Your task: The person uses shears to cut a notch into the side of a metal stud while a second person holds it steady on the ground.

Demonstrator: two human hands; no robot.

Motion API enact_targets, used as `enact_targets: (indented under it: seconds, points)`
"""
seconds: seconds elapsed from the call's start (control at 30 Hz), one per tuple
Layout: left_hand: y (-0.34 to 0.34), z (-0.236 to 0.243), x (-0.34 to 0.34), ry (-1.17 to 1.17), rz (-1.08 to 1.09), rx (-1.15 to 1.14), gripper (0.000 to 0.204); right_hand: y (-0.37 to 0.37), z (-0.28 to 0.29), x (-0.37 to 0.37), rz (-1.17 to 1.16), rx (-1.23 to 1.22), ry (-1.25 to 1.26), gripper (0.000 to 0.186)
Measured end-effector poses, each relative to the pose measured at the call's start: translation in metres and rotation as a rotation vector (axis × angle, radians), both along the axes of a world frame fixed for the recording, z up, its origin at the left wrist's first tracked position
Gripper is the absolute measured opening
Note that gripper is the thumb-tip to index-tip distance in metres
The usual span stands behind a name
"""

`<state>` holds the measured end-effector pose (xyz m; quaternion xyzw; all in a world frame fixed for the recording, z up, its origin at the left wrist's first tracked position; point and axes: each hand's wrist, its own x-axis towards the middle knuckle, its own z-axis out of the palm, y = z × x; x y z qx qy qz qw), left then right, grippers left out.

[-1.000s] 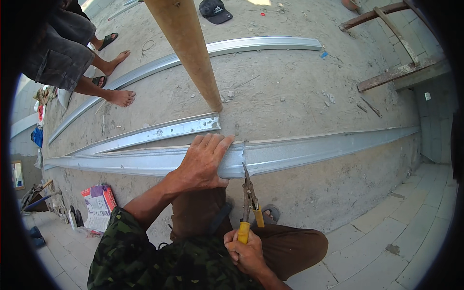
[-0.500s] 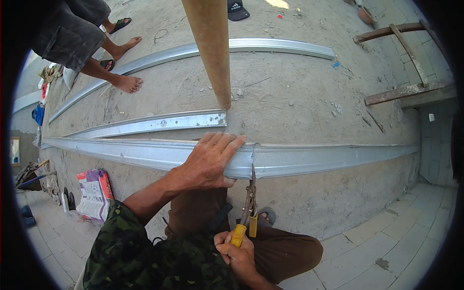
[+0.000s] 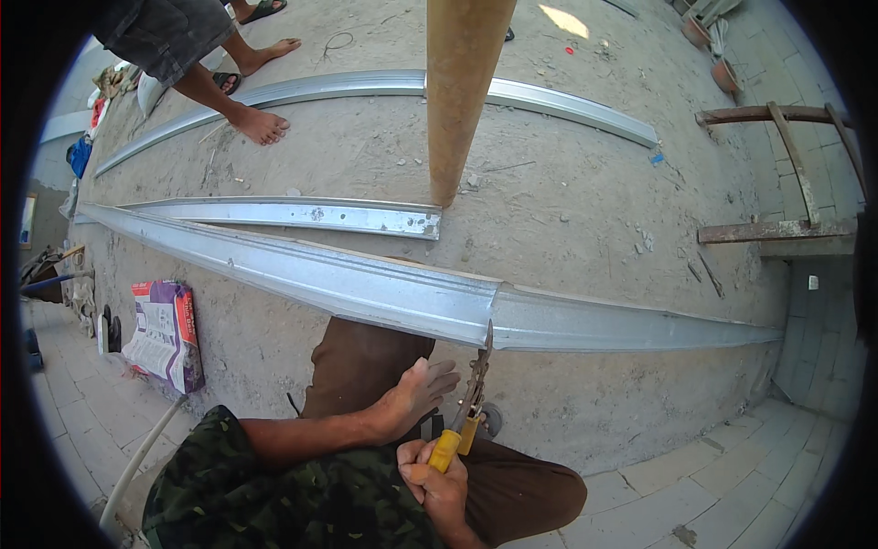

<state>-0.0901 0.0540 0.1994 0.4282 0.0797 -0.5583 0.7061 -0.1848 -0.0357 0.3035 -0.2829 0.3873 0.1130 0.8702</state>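
A long galvanized metal channel [image 3: 366, 281] stretches across in front of me, bent at a cut line right of the middle. My right hand [image 3: 434, 483] is wrapped round a yellow handle of the tin snips [image 3: 476, 380], whose jaws meet the channel's near edge at that cut. Whether the blades are closed on the metal is too small to tell. Off the channel, my left hand [image 3: 416, 398] hovers just left of the snips, holding nothing, its fingers stretched out and slightly apart. My knee shows under the channel.
Behind lie a shorter metal channel [image 3: 366, 220] and another long one [image 3: 320, 86]. A round post [image 3: 464, 101] stands upright beyond the work. A person's bare foot [image 3: 261, 125] is at the far left. A printed bag [image 3: 167, 337] lies left, a wooden frame [image 3: 777, 231] right.
My left hand has let go of the channel and drawn back toward me. The channel's cut section sits lower, its bend more marked. The view has shifted; the snips stay at the cut.
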Motion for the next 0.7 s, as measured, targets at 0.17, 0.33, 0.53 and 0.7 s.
enact_targets:
  seconds: [0.17,0.33,0.53,0.7]
  points:
    - [-0.006,-0.041,-0.031,0.234,-0.129,-0.181,0.105,-0.002,0.004,0.002,0.046,-0.088,0.037,0.018]
    - [-0.004,-0.018,-0.015,-0.188,-0.338,-0.278,0.097,-0.001,0.007,0.005,0.057,-0.089,0.043,0.019]
    - [-0.011,0.008,-0.001,0.002,-0.324,-0.229,0.074,-0.01,0.017,0.007,0.104,-0.128,0.078,0.016]
    - [-0.009,0.015,-0.001,-0.007,-0.319,-0.055,0.061,-0.006,0.01,0.002,0.122,-0.166,0.064,0.015]
